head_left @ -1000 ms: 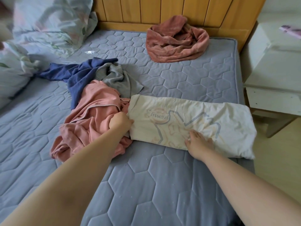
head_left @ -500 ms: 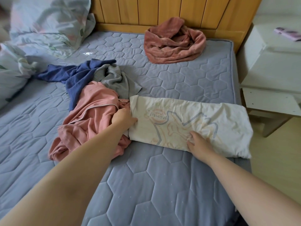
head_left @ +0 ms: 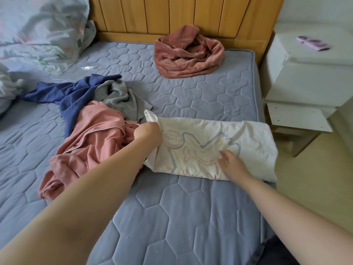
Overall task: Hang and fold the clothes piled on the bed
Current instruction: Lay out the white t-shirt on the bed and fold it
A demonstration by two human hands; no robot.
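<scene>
the left end of the cream printed shirt (head_left: 200, 148) is now peeling up off the mattress (head_left: 172, 217), where half a second ago it lay flat, so i read this as the fold starting, left end over toward the right. nearest me, my right hand (head_left: 232, 162) stays planted on the shirt's near edge, fingers spread and fairly straight, pressing down as an anchor rather than grasping. my left hand (head_left: 148, 133) is curled around the shirt's left end with a flap of fabric sticking up past the knuckles; the arm reaches long across the bed. the shirt lies along the mattress's right edge. just left of it sits the pink garment (head_left: 89, 150), touching my left wrist, with the grey garment (head_left: 122, 100) and navy garment (head_left: 72, 94) behind. farther back, near the headboard (head_left: 181, 16), the rust-coloured towel (head_left: 188, 54) waits unfolded.
</scene>
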